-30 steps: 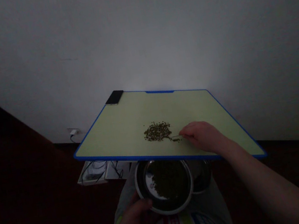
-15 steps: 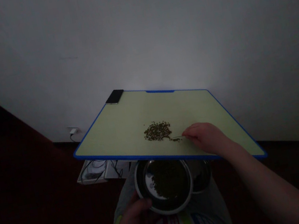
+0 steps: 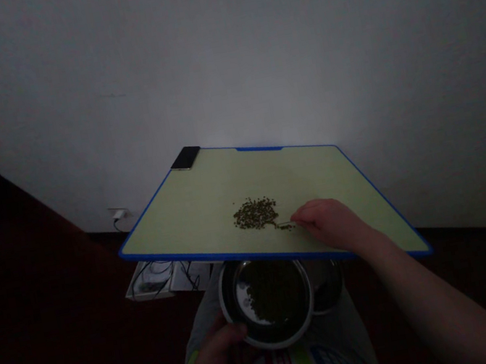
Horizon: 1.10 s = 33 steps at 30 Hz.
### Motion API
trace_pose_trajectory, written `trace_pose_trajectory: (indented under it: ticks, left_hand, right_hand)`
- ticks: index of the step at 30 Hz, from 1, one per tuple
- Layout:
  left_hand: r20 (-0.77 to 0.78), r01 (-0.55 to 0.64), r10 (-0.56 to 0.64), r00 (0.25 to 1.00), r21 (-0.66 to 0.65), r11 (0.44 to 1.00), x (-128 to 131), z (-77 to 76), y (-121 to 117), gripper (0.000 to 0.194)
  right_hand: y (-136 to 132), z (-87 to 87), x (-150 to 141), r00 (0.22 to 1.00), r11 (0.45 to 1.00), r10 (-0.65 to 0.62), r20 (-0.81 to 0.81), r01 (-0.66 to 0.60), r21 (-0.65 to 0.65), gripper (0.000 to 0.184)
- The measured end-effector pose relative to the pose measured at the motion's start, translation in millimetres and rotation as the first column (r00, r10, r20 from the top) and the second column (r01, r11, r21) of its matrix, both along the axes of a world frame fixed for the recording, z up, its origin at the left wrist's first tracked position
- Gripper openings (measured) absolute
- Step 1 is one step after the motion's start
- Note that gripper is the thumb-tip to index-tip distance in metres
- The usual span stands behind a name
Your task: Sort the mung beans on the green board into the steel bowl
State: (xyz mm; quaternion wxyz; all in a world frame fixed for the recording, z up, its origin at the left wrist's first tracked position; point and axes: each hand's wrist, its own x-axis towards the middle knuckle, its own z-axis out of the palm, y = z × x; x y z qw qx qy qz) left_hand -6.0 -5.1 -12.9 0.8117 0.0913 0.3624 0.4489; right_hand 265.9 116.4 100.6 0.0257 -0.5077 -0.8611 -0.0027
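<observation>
A scattered heap of small brown-green grains [image 3: 255, 213] lies on a pale yellow board [image 3: 207, 194] with a blue rim. My right hand [image 3: 325, 221] rests low over the board, its fingers pinched on a thin, light stick-like tool [image 3: 285, 223] whose far end reaches the heap's right edge. A few grains trail beneath the tool. Below the board's near edge, my left hand [image 3: 225, 345] grips the rim of a round metal bowl [image 3: 276, 345], thumb over the rim. Dark greenish grains [image 3: 276, 292] cover much of the bowl's bottom.
A second dark bowl [image 3: 329, 283] sits partly behind the first, over my lap. A black phone [image 3: 185, 157] lies on the board's far left corner. Under the board are white boxes [image 3: 150, 280] with cables. A plug [image 3: 119, 214] sits in the wall behind.
My right hand has shifted slightly left with the thin tool toward the heap. The left hand and the bowl stay where they were.
</observation>
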Motion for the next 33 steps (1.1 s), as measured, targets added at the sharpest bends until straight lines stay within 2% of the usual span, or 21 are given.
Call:
trace_pose_trajectory:
  ticks: [14,20,27,33]
  left_hand:
    - [0.005,-0.007,0.007,1.0,0.008,1.0,3,1.4,2,0.071]
    - [-0.047,0.008,-0.009,0.999,-0.021,1.0,1,2.1,2,0.071]
    - [-0.031,0.004,-0.004,1.0,-0.007,1.0,0,-5.0,1,0.074]
    - [-0.01,0.001,-0.001,1.0,-0.002,1.0,0,-5.0,1,0.074]
  right_hand:
    - [-9,2.1,1,1.0,1.0,0.016,-0.005,-0.016,-0.019,0.031]
    - [-11,-0.2,-4,0.998,0.999,0.033,-0.047,-0.033,-0.006,0.032]
    - [-5,0.1,-5,0.999,0.999,-0.033,0.013,0.033,-0.006,0.033]
    - [-1,1.5,-6,0.997,0.997,-0.073,0.021,0.073,-0.003,0.034]
